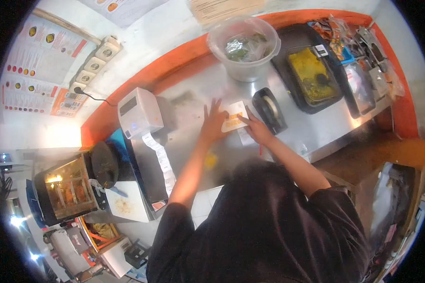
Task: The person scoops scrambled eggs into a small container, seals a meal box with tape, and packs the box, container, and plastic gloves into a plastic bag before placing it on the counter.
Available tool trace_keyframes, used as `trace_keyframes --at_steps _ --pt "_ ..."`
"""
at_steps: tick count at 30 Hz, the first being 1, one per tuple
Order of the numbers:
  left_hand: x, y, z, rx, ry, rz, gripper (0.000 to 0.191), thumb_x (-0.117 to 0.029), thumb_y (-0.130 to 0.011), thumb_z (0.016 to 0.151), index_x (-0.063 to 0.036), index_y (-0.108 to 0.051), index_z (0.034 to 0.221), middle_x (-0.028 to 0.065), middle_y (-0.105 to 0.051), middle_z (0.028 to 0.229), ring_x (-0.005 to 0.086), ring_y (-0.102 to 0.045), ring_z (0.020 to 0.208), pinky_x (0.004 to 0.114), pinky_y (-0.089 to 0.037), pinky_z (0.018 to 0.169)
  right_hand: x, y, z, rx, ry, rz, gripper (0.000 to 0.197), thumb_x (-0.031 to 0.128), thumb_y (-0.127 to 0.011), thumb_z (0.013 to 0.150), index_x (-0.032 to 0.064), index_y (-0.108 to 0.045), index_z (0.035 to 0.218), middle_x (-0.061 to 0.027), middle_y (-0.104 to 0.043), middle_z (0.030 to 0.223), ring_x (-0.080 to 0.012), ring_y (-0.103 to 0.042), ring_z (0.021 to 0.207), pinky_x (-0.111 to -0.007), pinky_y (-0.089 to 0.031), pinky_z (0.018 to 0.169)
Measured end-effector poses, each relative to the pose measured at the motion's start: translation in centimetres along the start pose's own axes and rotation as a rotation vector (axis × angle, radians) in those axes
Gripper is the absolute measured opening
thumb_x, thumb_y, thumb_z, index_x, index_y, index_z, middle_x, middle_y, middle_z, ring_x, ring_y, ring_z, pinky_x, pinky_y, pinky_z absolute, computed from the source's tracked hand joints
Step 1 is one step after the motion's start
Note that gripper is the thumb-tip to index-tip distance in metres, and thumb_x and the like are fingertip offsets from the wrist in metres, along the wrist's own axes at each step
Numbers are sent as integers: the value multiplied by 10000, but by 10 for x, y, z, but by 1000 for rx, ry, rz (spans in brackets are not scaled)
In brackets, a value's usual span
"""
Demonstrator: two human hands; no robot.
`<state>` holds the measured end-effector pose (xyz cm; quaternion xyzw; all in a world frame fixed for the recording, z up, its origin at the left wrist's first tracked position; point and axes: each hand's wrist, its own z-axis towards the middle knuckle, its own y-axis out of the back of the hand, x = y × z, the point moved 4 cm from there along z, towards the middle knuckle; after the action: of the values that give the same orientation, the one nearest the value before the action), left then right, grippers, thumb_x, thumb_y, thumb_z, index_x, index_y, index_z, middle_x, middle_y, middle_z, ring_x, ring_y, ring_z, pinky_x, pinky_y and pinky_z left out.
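My right hand (258, 131) holds a small white card-like piece with orange-yellow print (238, 108) by its right edge, a finger lying across its face. At the left edge of that piece is my left hand (212, 124), some fingers spread upward; whether it pinches the edge cannot be made out. Just below lies a printed paper slip (246, 137), partly covered by the piece. A black tape dispenser (277, 122) with a pale tape roll stands close to my right hand. All of this is over a steel tabletop (187, 141).
A white label printer (143, 113) feeds a long printed strip (163, 161) down the table's left side. At the back stands a clear plastic bucket (244, 67) holding bags. A black tray carries a yellow-stained container (310, 74). Left are a glass-fronted warmer (67, 191) and a white cutting board (125, 201).
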<state>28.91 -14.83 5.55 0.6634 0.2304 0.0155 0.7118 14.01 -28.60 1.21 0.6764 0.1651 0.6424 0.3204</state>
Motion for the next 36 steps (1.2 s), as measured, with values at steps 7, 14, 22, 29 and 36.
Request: trace_keyframes --at_steps 7,14,22,29,36 --pt "24 -38 1 14 39 -200 795 -363 -893 535 -63 -512 1164 231 -385 1444 389 -349 1357 519 -249 1124 -8 71 -59 -483 -328 69 237 200 -619 922 48 -687 1091 -205 -620 965 -381 -628 912 -453 -493 792" --pt "15 -36 7 -8 28 -195 729 -405 -872 572 -90 -512 1122 215 -387 1447 391 -338 1366 528 -221 1127 -82 76 -93 -227 -520 742 367 325 -665 938 -39 -704 910 -91 -569 1140 -139 -590 787 -276 -489 695" --pt "13 -32 7 -33 32 -215 702 -443 -872 572 -96 -522 1073 184 -424 1428 362 -367 1358 512 -230 1107 -92 53 -149 -409 -266 303 219 200 -680 915 -17 -705 895 -143 -575 1124 -262 -609 926 -350 -510 799" --pt "22 -56 0 -137 92 -210 690 -376 -859 567 -126 -537 1124 186 -391 1452 396 -357 1348 545 -235 1104 -104 33 -148 -127 -533 -135 290 292 -701 864 7 -735 908 -204 -673 917 -341 -664 883 -427 -528 805" --pt "14 -51 -6 -261 164 -213 644 -396 -850 622 -114 -516 1094 211 -404 1447 390 -360 1361 533 -251 1080 10 -18 -46 90 -590 761 283 290 -647 936 24 -715 867 -57 -641 727 -132 -561 627 -306 -436 571"
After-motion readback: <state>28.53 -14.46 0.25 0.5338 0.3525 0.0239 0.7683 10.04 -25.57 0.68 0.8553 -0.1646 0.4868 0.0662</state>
